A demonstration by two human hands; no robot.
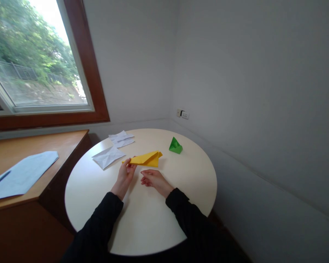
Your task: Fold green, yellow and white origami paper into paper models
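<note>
My left hand (125, 176) pinches the left end of a folded yellow paper plane (147, 159), with thumb and fingers closed on it. The plane is held over the table, its wider end pointing right. Just below that wider end hovers my right hand (154, 179), apart from the paper. Its fingers are loosely bent and spread, and I see nothing in them. A green folded paper boat (175, 146) stands on the table beyond the plane, to the right.
On the round white table (153, 233) lie two creased white paper pieces, a nearer one (108, 157) and a farther one (122, 138). At left, a wooden desk (68, 141) bears a pale sheet (30, 175) and a pen (2, 178). Walls meet behind the table, near a socket (185, 115).
</note>
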